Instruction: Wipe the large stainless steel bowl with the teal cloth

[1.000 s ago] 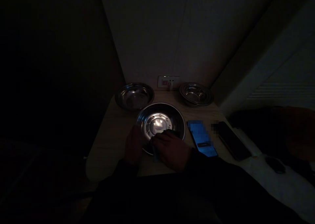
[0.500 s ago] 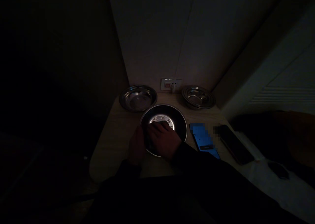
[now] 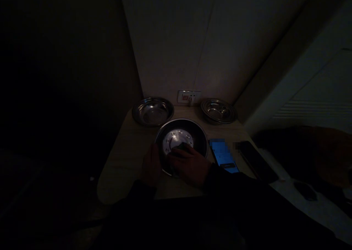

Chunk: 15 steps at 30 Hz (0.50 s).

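A round metal bowl (image 3: 202, 134) with a bright base stands on the small wooden table (image 3: 121, 165). At its left side, my left hand (image 3: 151, 165) is closed on the rim, the fingers pointing up. My right hand (image 3: 191, 165) reaches into the bowl from the lower right, its fingers curled down against the inside. A small dark, slightly greenish thing (image 3: 182, 146) shows at those fingers; it is mostly hidden and too dim to name. Much of the bowl's near side lies behind my right hand.
A shallow metal basin (image 3: 152, 112) sits at the back left, stacked metal bowls (image 3: 218, 111) at the back right. Between them is a wall socket (image 3: 189, 96). A lit phone (image 3: 223, 156) and a dark, phone-like slab (image 3: 259, 162) lie to the right. The room is very dim.
My right hand has drawn down and right, toward the bowl's near side, uncovering more of the bright base. My left hand stays at the rim. The view has shifted slightly.
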Available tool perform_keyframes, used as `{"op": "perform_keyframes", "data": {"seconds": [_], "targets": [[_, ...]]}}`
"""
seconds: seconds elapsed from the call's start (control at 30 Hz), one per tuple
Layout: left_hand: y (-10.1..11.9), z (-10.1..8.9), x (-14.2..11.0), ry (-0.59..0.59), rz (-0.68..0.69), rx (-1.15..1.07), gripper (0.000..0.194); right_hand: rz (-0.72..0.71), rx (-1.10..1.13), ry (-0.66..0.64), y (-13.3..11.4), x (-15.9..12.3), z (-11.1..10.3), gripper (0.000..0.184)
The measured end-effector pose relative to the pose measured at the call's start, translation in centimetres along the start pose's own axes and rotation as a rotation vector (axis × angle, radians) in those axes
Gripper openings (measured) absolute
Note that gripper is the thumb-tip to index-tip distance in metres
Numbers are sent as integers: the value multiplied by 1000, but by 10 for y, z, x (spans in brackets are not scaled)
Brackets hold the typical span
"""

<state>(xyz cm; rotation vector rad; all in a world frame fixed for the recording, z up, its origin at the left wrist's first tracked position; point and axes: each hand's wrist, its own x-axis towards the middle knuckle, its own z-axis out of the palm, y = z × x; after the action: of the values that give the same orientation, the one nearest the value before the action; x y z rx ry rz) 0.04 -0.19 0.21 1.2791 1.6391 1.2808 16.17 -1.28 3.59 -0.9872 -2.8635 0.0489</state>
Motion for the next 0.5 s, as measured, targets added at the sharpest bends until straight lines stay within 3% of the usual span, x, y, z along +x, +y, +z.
{"op": "perform_keyframes", "data": {"seconds": [0.3,0.5], "targets": [[-8,2,0,-49,58,-59,38,107,-99,185,2,30,10,37],[-6,1,-1,0,-1,7,41,29,24,58,1,19,1,32]]}}
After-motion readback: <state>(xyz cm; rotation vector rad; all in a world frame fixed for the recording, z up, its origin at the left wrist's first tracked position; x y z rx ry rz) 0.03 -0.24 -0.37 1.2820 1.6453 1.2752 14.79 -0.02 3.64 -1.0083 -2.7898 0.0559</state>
